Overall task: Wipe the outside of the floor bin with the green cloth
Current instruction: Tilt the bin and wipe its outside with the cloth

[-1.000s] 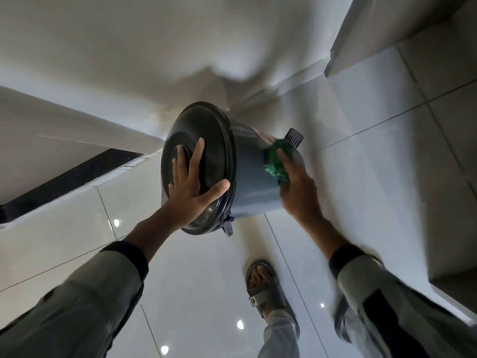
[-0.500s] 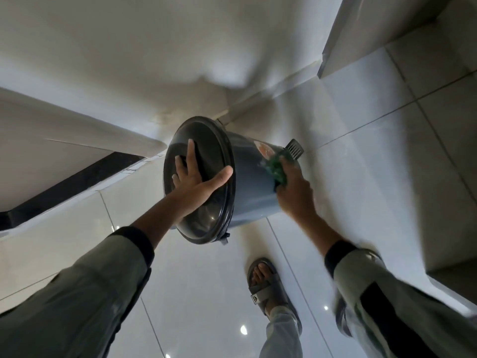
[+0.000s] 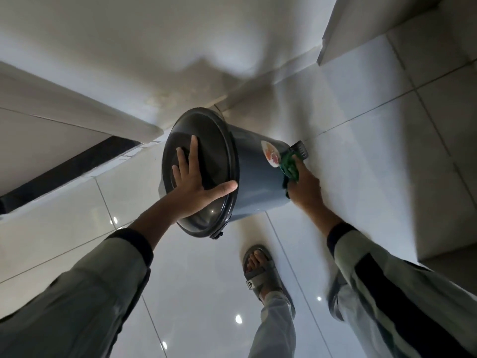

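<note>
Head view, landmark: the floor bin (image 3: pixel 258 182), a dark grey round bin with a closed lid (image 3: pixel 206 161), is seen tilted on the glossy tiled floor (image 3: pixel 361 140), close to the corner where the wall (image 3: pixel 129 47) meets the floor.

Head view, left hand: the left hand (image 3: pixel 192 187) is laid flat and spread wide on top of the lid, thumb out along the lid's rim; nothing is gripped, the bin is only braced.

Head view, right hand: the right hand (image 3: pixel 303 188) is pressed against the bin's side low down near its base, fingers closed around the bunched green cloth (image 3: pixel 290 167).

Head view, cloth position: the cloth is held touching the bin's wall, just beside a round sticker (image 3: pixel 270 156) and just below the ribbed foot pedal (image 3: pixel 300 149).

Head view, person: a sandalled foot (image 3: pixel 259 272) is planted on the floor nearer the wearer than the bin.

Risk, slipping: the bin appears to be balanced on the edge of its base; on polished tile it could skid away if the wiping push is not matched by the bracing palm.

Risk, snagging: the cloth could catch on the pedal, being so close.

Risk, lid: an open palm gives no real hold, so the lid could shift.

Risk, sticker: hard rubbing could lift its edge.
</note>
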